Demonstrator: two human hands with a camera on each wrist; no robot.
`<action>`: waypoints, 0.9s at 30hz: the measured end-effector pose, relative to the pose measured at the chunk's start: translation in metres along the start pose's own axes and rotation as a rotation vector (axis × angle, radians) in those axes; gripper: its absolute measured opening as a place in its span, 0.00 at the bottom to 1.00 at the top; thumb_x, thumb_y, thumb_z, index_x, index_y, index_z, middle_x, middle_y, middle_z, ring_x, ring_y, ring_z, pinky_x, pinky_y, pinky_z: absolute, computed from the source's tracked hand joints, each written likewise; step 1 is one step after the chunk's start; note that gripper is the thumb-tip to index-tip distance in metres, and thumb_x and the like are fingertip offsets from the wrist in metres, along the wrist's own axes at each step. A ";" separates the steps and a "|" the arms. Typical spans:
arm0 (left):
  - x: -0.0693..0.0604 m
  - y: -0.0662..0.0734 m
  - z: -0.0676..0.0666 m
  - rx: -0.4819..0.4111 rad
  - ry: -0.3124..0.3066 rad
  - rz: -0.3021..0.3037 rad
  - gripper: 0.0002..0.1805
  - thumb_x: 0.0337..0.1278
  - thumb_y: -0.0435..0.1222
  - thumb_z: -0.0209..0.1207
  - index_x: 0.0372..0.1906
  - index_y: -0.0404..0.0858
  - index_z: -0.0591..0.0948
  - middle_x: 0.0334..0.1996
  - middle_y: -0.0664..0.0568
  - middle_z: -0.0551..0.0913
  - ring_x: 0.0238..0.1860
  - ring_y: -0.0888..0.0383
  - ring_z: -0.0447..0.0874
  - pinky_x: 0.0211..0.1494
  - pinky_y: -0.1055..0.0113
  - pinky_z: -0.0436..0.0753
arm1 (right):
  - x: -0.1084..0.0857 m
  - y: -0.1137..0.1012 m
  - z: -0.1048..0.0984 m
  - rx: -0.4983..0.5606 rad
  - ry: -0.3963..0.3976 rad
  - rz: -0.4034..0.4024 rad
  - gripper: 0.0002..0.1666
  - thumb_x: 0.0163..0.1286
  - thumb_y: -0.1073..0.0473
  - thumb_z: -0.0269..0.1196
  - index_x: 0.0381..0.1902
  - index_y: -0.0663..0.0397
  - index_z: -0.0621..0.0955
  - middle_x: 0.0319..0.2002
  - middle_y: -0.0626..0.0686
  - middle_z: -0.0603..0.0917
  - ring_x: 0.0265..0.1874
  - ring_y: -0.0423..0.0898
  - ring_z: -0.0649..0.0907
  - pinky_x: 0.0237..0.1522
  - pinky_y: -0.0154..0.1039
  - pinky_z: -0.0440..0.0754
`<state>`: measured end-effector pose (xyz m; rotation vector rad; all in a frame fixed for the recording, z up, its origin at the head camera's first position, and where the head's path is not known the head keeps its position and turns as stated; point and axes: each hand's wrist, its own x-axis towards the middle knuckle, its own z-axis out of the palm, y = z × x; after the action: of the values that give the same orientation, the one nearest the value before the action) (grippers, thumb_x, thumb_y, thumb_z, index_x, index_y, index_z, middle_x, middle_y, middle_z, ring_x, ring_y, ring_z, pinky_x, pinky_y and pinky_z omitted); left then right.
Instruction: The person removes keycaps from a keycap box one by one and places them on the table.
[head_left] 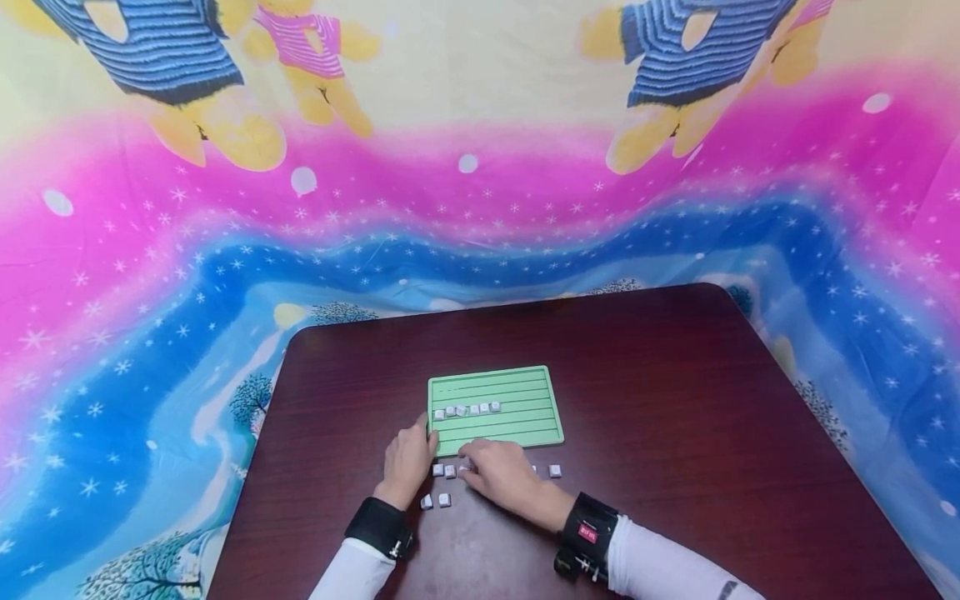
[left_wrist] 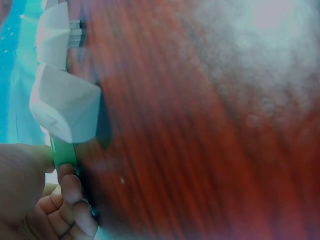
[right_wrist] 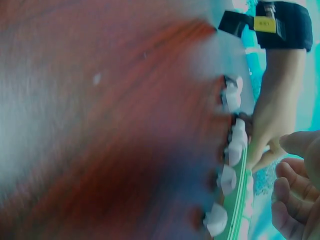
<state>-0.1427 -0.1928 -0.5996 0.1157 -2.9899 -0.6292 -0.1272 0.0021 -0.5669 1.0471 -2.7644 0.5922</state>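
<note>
A green ridged tray [head_left: 525,429] lies on the table, with several white keycaps [head_left: 474,410] lined up along one of its ridges. My left hand [head_left: 408,458] grips the tray's left edge; the left wrist view shows thumb and curled fingers about the green rim [left_wrist: 63,154]. Over the row of loose keycaps [head_left: 450,472] in front of the tray hovers my right hand [head_left: 501,475], hiding part of that row. In the right wrist view its fingers [right_wrist: 282,190] are loosely bent, and no keycap shows between them. A lettered keycap [left_wrist: 65,107] looms close in the left wrist view.
Two more keycaps [head_left: 445,500] lie nearer the front, and a single keycap [head_left: 555,471] sits at the row's right end. The dark wooden table [head_left: 675,400] extends around the tray. Behind it hangs a patterned cloth [head_left: 465,200].
</note>
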 end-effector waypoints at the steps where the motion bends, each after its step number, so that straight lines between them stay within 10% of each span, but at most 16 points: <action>1: 0.000 0.000 0.000 -0.001 -0.001 0.000 0.19 0.69 0.40 0.59 0.58 0.35 0.80 0.24 0.41 0.85 0.19 0.51 0.81 0.20 0.59 0.71 | 0.001 0.002 -0.001 -0.002 0.006 0.006 0.12 0.63 0.51 0.71 0.43 0.44 0.87 0.30 0.40 0.85 0.27 0.34 0.82 0.24 0.31 0.74; 27: 0.000 0.000 0.000 -0.003 0.006 0.003 0.20 0.69 0.40 0.59 0.60 0.33 0.80 0.30 0.39 0.88 0.21 0.51 0.83 0.20 0.59 0.72 | 0.019 0.054 -0.007 0.014 0.020 0.185 0.16 0.67 0.52 0.68 0.51 0.49 0.86 0.37 0.45 0.88 0.32 0.39 0.86 0.28 0.34 0.79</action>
<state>-0.1429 -0.1927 -0.5995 0.1134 -2.9823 -0.6321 -0.1776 0.0297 -0.5730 0.7887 -2.8630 0.6417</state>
